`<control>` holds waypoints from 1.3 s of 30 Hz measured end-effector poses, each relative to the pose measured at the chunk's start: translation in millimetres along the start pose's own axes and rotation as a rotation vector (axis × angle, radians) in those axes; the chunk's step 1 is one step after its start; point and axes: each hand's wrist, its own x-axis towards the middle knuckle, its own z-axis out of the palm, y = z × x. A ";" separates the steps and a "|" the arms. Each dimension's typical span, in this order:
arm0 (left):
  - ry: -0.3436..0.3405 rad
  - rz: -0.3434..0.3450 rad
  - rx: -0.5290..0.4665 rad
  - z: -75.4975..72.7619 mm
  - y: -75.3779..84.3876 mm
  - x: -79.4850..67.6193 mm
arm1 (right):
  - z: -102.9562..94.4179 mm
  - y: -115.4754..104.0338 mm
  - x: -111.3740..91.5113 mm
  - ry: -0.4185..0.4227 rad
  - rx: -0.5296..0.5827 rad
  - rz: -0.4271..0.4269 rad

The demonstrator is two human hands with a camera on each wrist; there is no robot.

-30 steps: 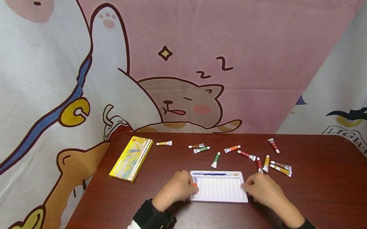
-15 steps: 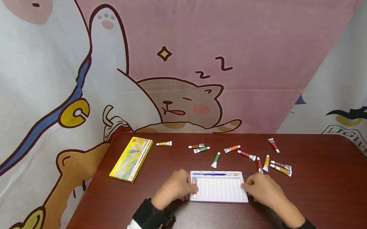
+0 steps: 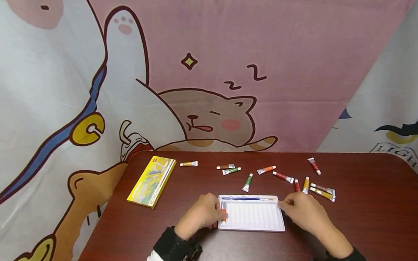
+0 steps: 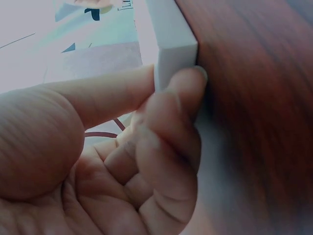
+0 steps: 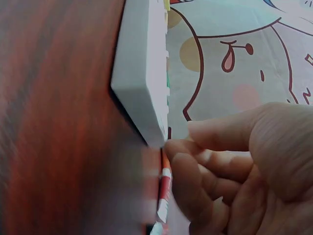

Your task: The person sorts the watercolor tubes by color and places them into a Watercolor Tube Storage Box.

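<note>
A shallow white slotted tray [image 3: 249,230] lies on the table in front of me. My left hand [image 3: 200,213] pinches its left edge, thumb above and fingers below, as the left wrist view shows. An orange paint tube [image 3: 223,221] lies in the leftmost part of the tray, partly behind the left thumb. Along the tray's far side rests a blue-handled paintbrush [image 3: 246,199]. At the far right corner is my right hand [image 3: 303,210]. In the right wrist view its fingers are loosely bent, the index fingertip at the tray's corner and the thumb apart from it.
Several paint tubes lie scattered behind the tray, including a green one [image 3: 247,183], an orange one [image 3: 266,170] and a red one [image 3: 283,177]. More are grouped beyond my right hand, with a yellow one [image 3: 322,194] among them. A yellow box [image 3: 151,182] lies at the back left.
The orange tube, more hidden by the left hand at first, now lies visible along the tray's left side. My right hand has slid from the right edge's middle to the far corner.
</note>
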 end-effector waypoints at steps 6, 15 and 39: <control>-0.002 -0.017 -0.005 2.5 -0.5 -0.8 | -6.7 4.6 20.4 0.129 -0.099 -0.162; 0.018 -0.001 -0.006 1.0 -1.3 -2.4 | -7.7 8.5 79.8 0.218 -0.250 -0.439; 0.108 0.061 0.064 -5.0 1.1 1.6 | 3.7 9.0 119.5 0.197 -0.312 -0.460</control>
